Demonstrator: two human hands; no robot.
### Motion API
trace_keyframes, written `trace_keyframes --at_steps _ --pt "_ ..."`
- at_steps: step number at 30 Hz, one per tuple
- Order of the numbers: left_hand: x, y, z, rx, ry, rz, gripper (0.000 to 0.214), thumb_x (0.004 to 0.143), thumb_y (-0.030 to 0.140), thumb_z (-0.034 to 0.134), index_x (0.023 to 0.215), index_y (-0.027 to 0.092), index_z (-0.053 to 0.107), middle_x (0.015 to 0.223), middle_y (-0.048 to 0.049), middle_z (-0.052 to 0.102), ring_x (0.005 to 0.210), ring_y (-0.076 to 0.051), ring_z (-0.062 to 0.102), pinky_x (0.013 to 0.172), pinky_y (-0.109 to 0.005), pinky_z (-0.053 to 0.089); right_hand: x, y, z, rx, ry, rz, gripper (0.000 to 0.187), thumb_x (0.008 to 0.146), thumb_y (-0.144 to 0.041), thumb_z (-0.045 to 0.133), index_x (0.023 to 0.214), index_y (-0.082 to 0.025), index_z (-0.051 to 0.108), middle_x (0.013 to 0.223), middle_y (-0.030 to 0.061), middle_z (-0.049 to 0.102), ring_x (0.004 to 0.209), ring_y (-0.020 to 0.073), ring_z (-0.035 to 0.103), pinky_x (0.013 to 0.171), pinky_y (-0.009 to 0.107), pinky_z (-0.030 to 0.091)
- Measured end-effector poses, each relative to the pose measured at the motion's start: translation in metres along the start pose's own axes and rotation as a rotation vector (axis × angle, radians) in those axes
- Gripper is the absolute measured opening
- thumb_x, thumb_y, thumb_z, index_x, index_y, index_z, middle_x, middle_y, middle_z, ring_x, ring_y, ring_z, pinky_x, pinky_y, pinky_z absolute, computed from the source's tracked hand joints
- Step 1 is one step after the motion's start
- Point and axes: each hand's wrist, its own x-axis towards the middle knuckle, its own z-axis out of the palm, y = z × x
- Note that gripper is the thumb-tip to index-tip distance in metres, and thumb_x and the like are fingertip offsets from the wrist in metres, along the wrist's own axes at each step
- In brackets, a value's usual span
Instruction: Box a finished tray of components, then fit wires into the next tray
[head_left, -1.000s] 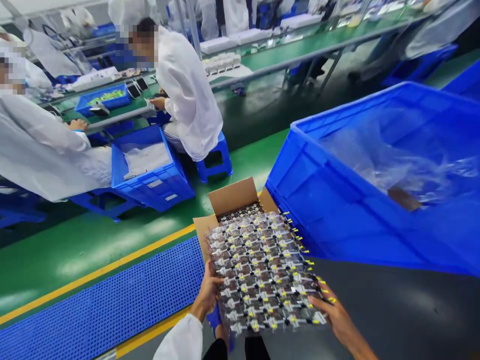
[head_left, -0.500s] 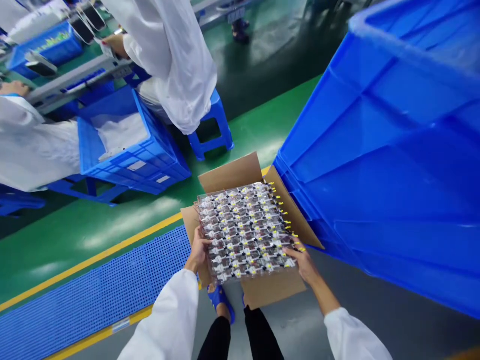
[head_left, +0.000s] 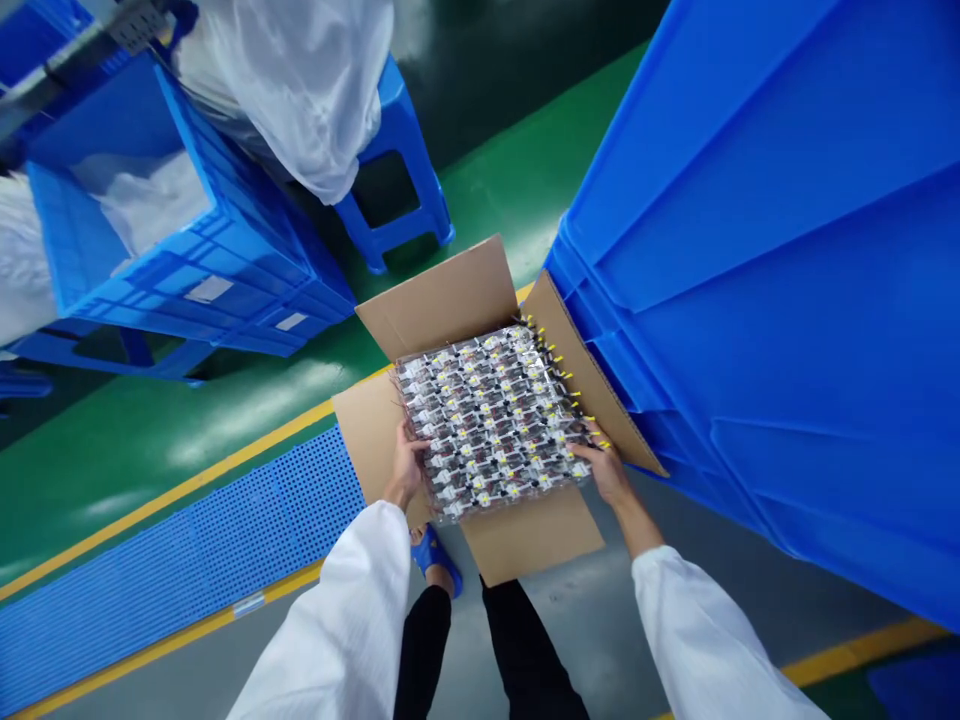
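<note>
Green floor point(head_left: 187, 440); left hand point(head_left: 406, 465), right hand point(head_left: 607, 472) clamped on clear tray point(head_left: 496, 505) of white-and-yellow parts point(head_left: 485, 409).

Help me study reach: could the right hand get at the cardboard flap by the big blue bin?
Probably yes: the right hand is beside the flap, though its grip on the packed parts may need loosening.

One head-worn view, steeply down onto an open carton point(head_left: 444, 297) nearby.

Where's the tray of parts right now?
Near the middle of the head view, the tray is held between the left hand and right hand, amid the carton flaps and left of the big blue bin.
</note>
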Motion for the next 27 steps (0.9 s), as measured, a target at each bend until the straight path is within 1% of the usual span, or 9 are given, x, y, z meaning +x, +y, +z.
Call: trace_keyframes --at_steps 4,7,11,14,16,18,23,25,27 --pt "0.012 -0.005 0.0 0.08 -0.017 0.022 0.067 0.06 0.01 0.061 0.125 0.023 0.053 0.119 -0.0068 0.067 0.101 -0.023 0.064 0.088 -0.035 0.052 0.008 0.015 -0.001 -0.064 0.052 -0.01 0.059 0.062 -0.044 0.074 0.116 -0.02 0.072 0.116 0.0073 0.075 0.12 0.0335 0.061 0.109 0.045 0.042" --pt "0.017 -0.013 0.002 0.15 -0.004 0.058 0.062 0.064 0.01 0.057 0.125 0.021 0.053 0.117 -0.0074 0.068 0.103 -0.024 0.064 0.093 -0.037 0.052 0.012 0.016 -0.005 -0.145 0.076 -0.011 0.06 0.062 -0.044 0.072 0.118 -0.02 0.071 0.119 0.0077 0.074 0.124 0.0346 0.058 0.113 0.049 0.037" --pt "0.013 -0.027 0.008 0.248 0.071 0.163 0.055 0.071 0.012 0.058 0.124 0.025 0.054 0.124 -0.0062 0.066 0.116 -0.024 0.062 0.106 -0.039 0.048 0.016 0.006 -0.01 -0.258 0.041 -0.041 0.053 0.064 -0.042 0.069 0.114 -0.023 0.073 0.115 0.007 0.076 0.121 0.0331 0.06 0.115 0.048 0.037" --pt "0.006 -0.034 0.014 0.307 0.163 0.256 0.055 0.077 0.016 0.062 0.129 0.025 0.052 0.132 -0.0073 0.064 0.127 -0.024 0.057 0.116 -0.041 0.04 0.014 -0.001 -0.008 -0.335 0.079 -0.037 0.044 0.066 -0.041 0.066 0.106 -0.024 0.075 0.113 0.0089 0.077 0.12 0.0338 0.061 0.113 0.048 0.038" --pt "0.003 -0.037 0.018 0.327 0.221 0.303 0.055 0.081 0.019 0.061 0.134 0.024 0.049 0.137 -0.0099 0.062 0.13 -0.025 0.057 0.117 -0.041 0.039 0.008 -0.003 -0.004 -0.379 0.143 -0.026 0.041 0.067 -0.043 0.066 0.102 -0.023 0.075 0.112 0.0114 0.077 0.118 0.0357 0.063 0.111 0.05 0.04" --pt "0.002 -0.039 0.02 0.338 0.255 0.327 0.055 0.084 0.02 0.058 0.137 0.022 0.046 0.139 -0.0122 0.061 0.129 -0.025 0.058 0.116 -0.041 0.041 -0.002 -0.003 0.002 -0.406 0.228 -0.031 0.043 0.069 -0.047 0.065 0.102 -0.021 0.075 0.111 0.0148 0.076 0.117 0.038 0.063 0.108 0.052 0.042" --pt "0.008 -0.032 0.011 0.402 0.212 0.297 0.054 0.086 0.022 0.058 0.139 0.022 0.046 0.133 -0.0111 0.066 0.123 -0.025 0.063 0.111 -0.042 0.046 -0.036 0.007 0.018 -0.356 0.518 -0.047 0.06 0.072 -0.055 0.06 0.112 -0.012 0.069 0.126 0.0253 0.066 0.13 0.0435 0.052 0.115 0.06 0.031" --pt "0.014 -0.024 0.004 0.444 0.171 0.27 0.05 0.084 0.022 0.062 0.132 0.022 0.052 0.129 -0.0101 0.068 0.122 -0.026 0.064 0.11 -0.043 0.047 -0.052 0.015 0.027 -0.271 0.621 -0.031 0.064 0.073 -0.054 0.06 0.122 -0.013 0.064 0.135 0.0239 0.06 0.135 0.0406 0.049 0.117 0.058 0.031" --pt "0.022 -0.015 0.0 0.483 0.13 0.245 0.04 0.082 0.022 0.064 0.122 0.02 0.059 0.122 -0.0094 0.071 0.119 -0.027 0.065 0.109 -0.044 0.048 -0.068 0.026 0.04 -0.148 0.702 0.009 0.063 0.077 -0.053 0.055 0.129 -0.018 0.058 0.14 0.0197 0.056 0.138 0.0354 0.046 0.117 0.054 0.034"
